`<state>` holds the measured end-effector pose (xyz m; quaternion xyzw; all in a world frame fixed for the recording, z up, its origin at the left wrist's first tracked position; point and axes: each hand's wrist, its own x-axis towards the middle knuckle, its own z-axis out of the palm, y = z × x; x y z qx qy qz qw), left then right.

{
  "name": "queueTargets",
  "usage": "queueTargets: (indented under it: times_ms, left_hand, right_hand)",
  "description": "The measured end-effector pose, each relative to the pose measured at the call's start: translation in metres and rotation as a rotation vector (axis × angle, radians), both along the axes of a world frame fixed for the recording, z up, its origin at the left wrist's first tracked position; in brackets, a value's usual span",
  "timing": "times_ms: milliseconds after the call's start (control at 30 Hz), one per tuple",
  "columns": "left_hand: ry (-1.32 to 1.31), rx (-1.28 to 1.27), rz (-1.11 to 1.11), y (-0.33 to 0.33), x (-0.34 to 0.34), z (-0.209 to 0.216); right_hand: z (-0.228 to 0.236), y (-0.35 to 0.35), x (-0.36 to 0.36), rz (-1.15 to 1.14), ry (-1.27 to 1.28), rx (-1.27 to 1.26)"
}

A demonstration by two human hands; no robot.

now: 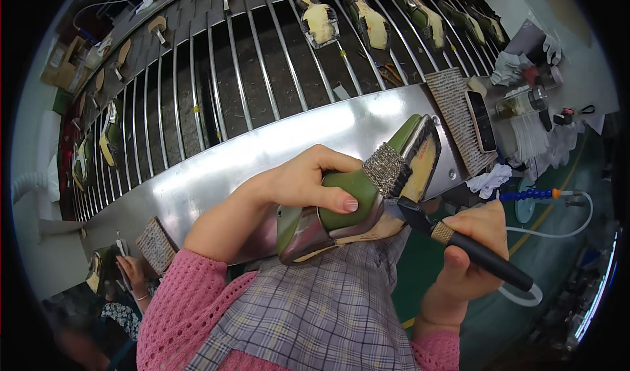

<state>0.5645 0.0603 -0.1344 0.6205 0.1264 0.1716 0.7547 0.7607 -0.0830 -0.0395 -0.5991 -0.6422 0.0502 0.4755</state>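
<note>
My left hand [305, 179] is wrapped round a shoe on a green last [351, 197], thumb on the green surface. A glittering stone-covered band [386, 169] crosses the shoe, and its pale underside [420, 174] is turned toward my right. In my right hand [469, 253] is a black handheld power tool [492, 263] with a knurled brass-coloured collar, gripped between thumb and fingers. The tool's dark, flat head is at the edge of the shoe's underside; whether it touches cannot be made out. A pale hose trails from the tool's rear end.
Beyond the steel ledge [236, 154], a rack of metal rods carries several lasted shoes [320, 26]. At right lie a ridged block [453, 105], a phone [482, 122], a clear jar [522, 102], white gloves [489, 179] and a blue jointed hose [525, 194]. A co-worker's hand [133, 274] works at lower left.
</note>
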Motion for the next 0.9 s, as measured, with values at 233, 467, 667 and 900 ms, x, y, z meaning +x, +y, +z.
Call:
queueTargets:
  times_ms: [233,467,667,900]
  left_hand:
    - [0.015,0.024,0.0,-0.002,0.001,0.0]
    - [-0.011,0.0,-0.017,0.002,0.005,0.005]
    - [-0.054,-0.084,0.008,0.008,0.007,0.015]
    - [-0.033,-0.209,0.242,-0.002,0.017,0.012]
  right_hand:
    - [-0.004,-0.01,-0.001,-0.023,-0.033,0.076]
    - [-0.001,-0.004,0.005,0.052,0.027,0.015]
    - [0.0,-0.01,0.0,0.031,-0.075,0.011]
    - [-0.003,-0.021,-0.01,0.052,-0.457,0.023]
